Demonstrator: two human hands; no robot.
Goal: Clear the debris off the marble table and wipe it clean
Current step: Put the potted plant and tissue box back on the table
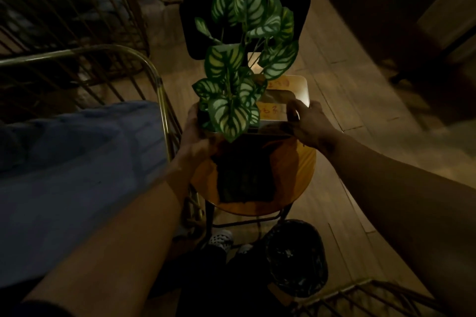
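We see a round orange stool on the wooden floor, a dark square mat lying on its seat, and a black bin on the floor near right.

Room was dim. Wood-plank floor; brass-railed bed with blue blanket left; dark chair far; black bin near.

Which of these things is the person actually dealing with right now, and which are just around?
In hand: left hand and right hand holding the tray with the leafy plant.

Just around: round stool, dark chair, bin, blue cushion.
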